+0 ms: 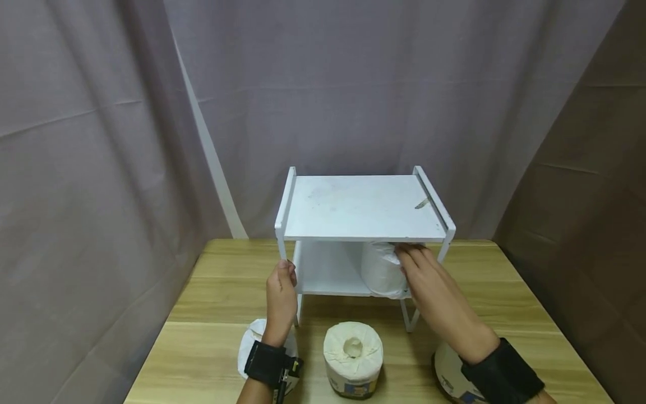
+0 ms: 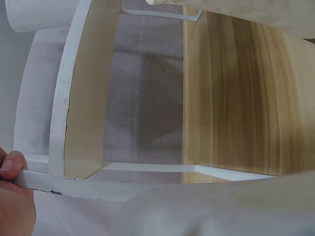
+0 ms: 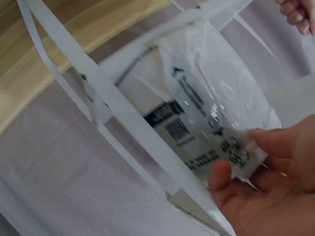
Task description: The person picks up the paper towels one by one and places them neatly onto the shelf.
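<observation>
From my remote seat I saw a white two-tier rack point(image 1: 353, 216) on a wooden table point(image 1: 212, 303), a grey curtain point(image 1: 353, 101) behind. The person's left hand point(image 1: 280, 292) gripped the left front post point(image 1: 281, 248), fingers curled round it below the upper shelf point(image 1: 348, 196). The right hand point(image 1: 431, 286) reached in at the right end, thumb and fingers pinching the plastic of a wrapped roll point(image 1: 381, 272). That roll sat on the lower shelf point(image 1: 330, 269) near its right side, base at the front edge, upper part hidden by the upper shelf. Open room ran leftward from it along the lower shelf. Before the rack, a middle roll point(image 1: 353, 365) stood between the arms, touching neither; a left roll point(image 1: 249, 348) and a right roll point(image 1: 451, 376) were partly covered by the wrists
</observation>
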A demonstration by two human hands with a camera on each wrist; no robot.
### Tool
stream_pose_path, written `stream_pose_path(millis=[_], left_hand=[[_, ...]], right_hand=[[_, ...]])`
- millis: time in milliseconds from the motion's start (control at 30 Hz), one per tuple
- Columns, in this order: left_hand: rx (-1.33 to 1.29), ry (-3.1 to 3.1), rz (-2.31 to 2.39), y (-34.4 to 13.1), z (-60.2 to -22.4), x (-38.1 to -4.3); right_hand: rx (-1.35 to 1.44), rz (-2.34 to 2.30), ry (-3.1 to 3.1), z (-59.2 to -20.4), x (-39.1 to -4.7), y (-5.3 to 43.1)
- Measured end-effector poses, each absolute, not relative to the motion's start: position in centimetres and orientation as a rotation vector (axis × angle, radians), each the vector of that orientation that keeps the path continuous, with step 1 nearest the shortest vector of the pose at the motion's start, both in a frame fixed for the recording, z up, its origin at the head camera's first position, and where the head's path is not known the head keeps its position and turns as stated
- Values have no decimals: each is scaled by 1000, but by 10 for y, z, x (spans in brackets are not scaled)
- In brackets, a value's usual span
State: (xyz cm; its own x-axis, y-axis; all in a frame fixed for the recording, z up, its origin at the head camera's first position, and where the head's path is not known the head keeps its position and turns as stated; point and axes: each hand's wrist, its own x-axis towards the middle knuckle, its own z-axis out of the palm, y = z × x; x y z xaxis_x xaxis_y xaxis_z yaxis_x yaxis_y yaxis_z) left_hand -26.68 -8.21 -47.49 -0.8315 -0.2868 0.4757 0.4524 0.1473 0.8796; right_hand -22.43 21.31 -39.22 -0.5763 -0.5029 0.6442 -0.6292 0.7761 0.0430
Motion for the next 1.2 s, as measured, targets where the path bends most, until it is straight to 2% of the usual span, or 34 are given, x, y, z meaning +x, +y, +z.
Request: stream_pose_path(millis=[667, 1200], left_hand=[[-169, -1881, -1739, -83, -474, -269], [-191, -1871, -1740, -79, -473, -270]], right_hand=[[850, 26, -2438, -375, -235, 211], [777, 68, -2366, -377, -236, 210]])
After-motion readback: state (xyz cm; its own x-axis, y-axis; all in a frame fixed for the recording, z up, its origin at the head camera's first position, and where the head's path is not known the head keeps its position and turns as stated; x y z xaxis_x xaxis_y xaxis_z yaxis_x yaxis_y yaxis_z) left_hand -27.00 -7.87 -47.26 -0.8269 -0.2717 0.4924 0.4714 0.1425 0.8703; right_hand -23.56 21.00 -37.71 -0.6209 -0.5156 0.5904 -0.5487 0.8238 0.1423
